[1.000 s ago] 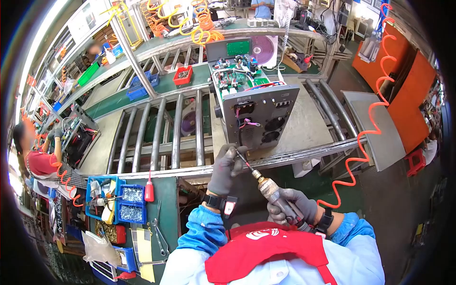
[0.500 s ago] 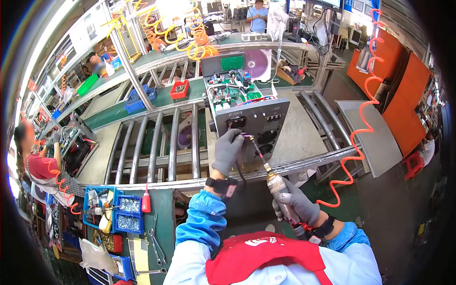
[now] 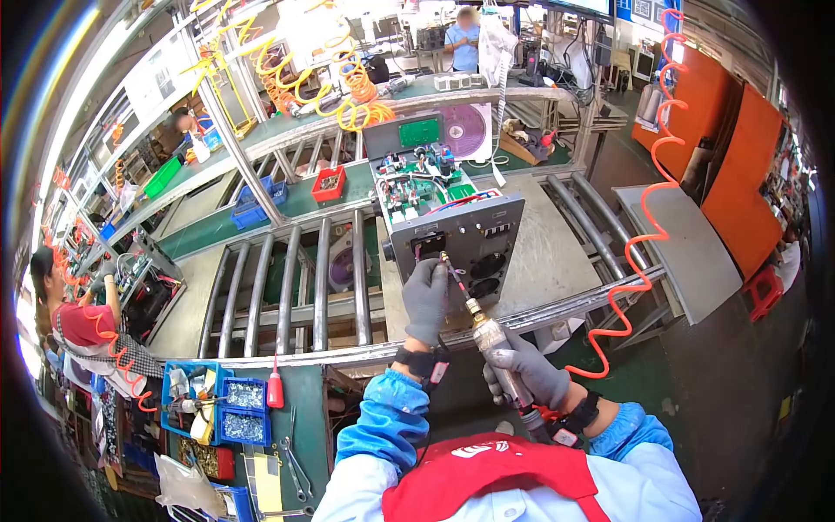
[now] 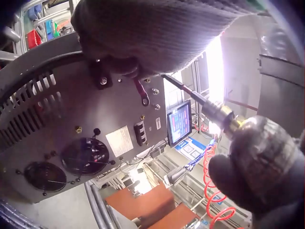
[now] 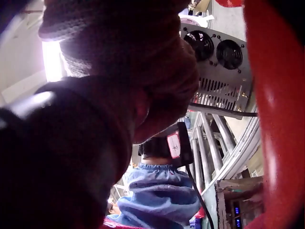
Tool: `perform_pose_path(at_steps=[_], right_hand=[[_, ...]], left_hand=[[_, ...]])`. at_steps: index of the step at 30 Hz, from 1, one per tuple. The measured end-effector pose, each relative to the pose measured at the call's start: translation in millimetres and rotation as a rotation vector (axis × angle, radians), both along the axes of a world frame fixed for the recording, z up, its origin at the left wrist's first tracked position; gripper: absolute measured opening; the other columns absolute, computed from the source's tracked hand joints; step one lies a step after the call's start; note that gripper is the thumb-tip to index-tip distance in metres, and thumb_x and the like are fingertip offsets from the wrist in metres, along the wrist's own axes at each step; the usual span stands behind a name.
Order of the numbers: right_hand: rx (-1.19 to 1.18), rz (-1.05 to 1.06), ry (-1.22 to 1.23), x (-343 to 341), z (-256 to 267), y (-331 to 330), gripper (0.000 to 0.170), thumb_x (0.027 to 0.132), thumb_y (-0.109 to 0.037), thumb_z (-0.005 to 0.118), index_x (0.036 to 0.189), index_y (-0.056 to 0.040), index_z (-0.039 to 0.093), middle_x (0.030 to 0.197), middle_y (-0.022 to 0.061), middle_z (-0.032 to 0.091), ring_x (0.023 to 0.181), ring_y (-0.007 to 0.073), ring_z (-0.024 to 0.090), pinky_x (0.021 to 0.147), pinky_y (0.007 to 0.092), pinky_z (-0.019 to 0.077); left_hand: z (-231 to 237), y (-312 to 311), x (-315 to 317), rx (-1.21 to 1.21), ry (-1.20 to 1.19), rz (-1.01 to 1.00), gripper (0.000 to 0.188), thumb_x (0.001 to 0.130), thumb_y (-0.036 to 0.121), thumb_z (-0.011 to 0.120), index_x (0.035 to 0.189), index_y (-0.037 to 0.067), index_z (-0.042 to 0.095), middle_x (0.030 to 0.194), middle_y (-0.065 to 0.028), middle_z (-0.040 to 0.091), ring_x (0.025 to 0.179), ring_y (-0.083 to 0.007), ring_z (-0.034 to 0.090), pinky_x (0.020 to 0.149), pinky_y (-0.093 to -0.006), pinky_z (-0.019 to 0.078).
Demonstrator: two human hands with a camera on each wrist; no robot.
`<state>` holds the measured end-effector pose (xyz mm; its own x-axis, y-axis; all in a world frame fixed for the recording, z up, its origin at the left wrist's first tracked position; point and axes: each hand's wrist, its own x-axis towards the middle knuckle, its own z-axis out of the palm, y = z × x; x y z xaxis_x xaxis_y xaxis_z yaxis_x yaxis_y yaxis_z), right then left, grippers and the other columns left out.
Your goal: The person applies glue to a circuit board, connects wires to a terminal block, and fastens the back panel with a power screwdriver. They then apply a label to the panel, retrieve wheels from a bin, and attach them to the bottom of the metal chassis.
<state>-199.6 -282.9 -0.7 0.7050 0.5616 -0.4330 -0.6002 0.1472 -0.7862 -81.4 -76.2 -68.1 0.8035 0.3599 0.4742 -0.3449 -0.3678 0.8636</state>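
My gloved left hand (image 3: 426, 300) is up against the dark rear panel (image 3: 457, 246) of an upright electrical unit, its fingers curled around a black cable (image 4: 43, 60). A dark red lead with a ring terminal (image 4: 145, 100) hangs from under those fingers, beside studs on the panel. My gloved right hand (image 3: 535, 374) grips the body of a pneumatic screwdriver (image 3: 494, 339), angled up toward the panel. The tip of its long bit (image 3: 457, 280) is right at the left fingertips, with a brass-coloured piece there. In the right wrist view the right glove hides most of the tool.
The unit stands on a plate in a roller conveyor (image 3: 287, 278). Its top is uncovered, showing circuit boards (image 3: 422, 183). At lower left are blue screw bins (image 3: 243, 426), a red bottle (image 3: 275, 389) and wrenches (image 3: 296, 465). An orange coiled air hose (image 3: 648, 235) hangs at right.
My left hand has risen from the panel's lower edge to its upper left part. The right hand has brought the screwdriver up and forward, its bit toward the panel.
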Motion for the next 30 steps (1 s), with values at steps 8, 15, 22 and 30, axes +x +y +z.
perform_pose_path(at_steps=[8,15,22,30], right_hand=[[0.003,-0.007,-0.052,10,9,7,0.051,0.094,-0.023,0.058,0.139,-0.0157,0.036,0.082,0.0077,0.06,0.061,0.0173,0.062,0.053,0.0347,0.057],[-0.036,-0.008,-0.11,23,9,18,0.047,0.096,-0.025,0.056,0.138,-0.0151,0.038,0.082,0.0077,0.062,0.061,0.0176,0.063,0.053,0.0351,0.0576],[0.239,-0.021,0.314,27,12,14,0.041,0.099,-0.043,0.053,0.118,-0.0072,0.051,0.077,0.0072,0.062,0.056,0.0177,0.062,0.052,0.0339,0.0563],[0.044,-0.069,0.071,18,26,29,0.04,0.1,-0.039,0.052,0.131,-0.0151,0.046,0.078,0.0059,0.061,0.057,0.0153,0.062,0.049,0.0324,0.0554]], left_hand=[[-7,-21,10,0.184,-0.101,0.253,0.019,0.095,0.02,0.062,0.105,0.006,0.068,0.085,-0.018,0.068,0.073,-0.0291,0.068,0.067,-0.037,0.0511],[-2,-23,3,0.108,0.058,0.189,0.03,0.096,0.03,0.055,0.113,0.007,0.065,0.091,-0.0206,0.068,0.083,-0.0422,0.066,0.071,-0.0468,0.0508],[-14,-25,-2,0.234,0.135,0.143,0.045,0.096,0.032,0.054,0.133,0.007,0.055,0.087,-0.0258,0.067,0.077,-0.0454,0.066,0.066,-0.0527,0.0503],[-21,-17,0,0.328,0.2,0.085,0.053,0.095,0.031,0.054,0.143,0.01,0.045,0.077,-0.0223,0.068,0.069,-0.0439,0.065,0.06,-0.053,0.0498]])
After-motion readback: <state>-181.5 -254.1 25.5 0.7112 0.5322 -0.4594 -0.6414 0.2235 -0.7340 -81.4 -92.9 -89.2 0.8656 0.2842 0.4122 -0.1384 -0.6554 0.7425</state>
